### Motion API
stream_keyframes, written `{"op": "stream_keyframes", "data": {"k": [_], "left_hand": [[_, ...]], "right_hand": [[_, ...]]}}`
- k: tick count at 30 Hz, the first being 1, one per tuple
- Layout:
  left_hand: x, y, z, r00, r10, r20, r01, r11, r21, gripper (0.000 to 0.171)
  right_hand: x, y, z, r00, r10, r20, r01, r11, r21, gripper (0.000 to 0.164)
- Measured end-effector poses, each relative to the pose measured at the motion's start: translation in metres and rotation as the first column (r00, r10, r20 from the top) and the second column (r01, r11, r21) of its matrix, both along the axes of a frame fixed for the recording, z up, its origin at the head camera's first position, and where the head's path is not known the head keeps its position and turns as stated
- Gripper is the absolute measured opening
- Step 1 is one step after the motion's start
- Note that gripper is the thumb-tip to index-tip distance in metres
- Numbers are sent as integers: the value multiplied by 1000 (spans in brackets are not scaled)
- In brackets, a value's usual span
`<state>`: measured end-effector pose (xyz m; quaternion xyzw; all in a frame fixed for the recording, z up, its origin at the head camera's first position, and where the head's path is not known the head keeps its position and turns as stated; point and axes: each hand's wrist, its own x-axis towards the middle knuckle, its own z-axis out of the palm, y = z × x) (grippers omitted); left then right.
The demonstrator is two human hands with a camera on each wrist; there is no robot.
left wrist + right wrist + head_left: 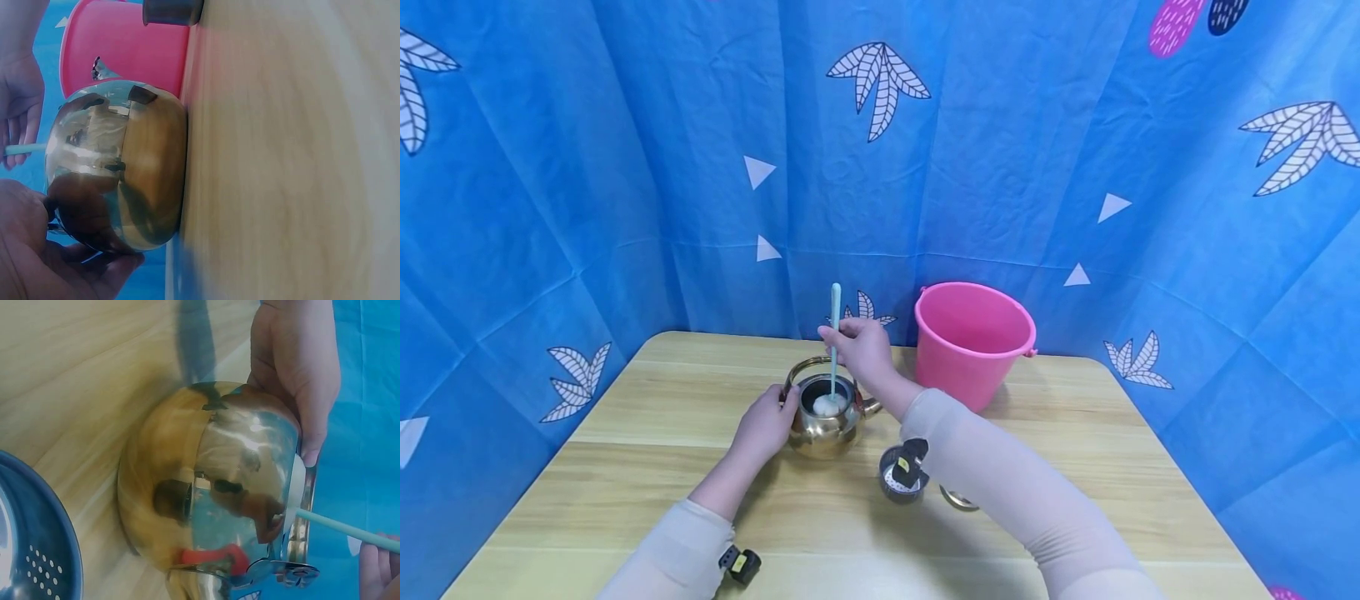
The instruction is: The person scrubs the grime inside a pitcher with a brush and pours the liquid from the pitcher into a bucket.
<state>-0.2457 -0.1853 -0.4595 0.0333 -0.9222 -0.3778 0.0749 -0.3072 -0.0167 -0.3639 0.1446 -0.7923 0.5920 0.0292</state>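
A shiny gold teapot stands upright and lidless on the table, its spout to the right and its arched handle raised. At its left side, my left hand grips the body near the rim, the thumb close to the handle's base. My right hand pinches the pale green handle of a cleaning brush above the opening. The brush's white, fluffy-looking head is inside the pot; its underside is hidden. In the right wrist view, the brush handle slants out over the rim.
A pink bucket stands behind and right of the teapot. In front of it sit a perforated metal strainer basket and a gold lid, partly covered by my right sleeve. Blue curtain hangs around the wooden table.
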Motion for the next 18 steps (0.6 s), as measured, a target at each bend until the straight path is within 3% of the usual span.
{"op": "stream_keyframes", "data": {"k": [12, 18], "left_hand": [[2, 1, 1, 1000, 5, -15, -5, 1000, 7, 46], [2, 0, 1, 1000, 4, -6, -4, 1000, 14, 47]], "right_hand": [[-6, 9, -5, 994, -7, 106, 28, 980, -195, 22], [-5, 11, -8, 992, -12, 130, 43, 969, -241, 21]]}}
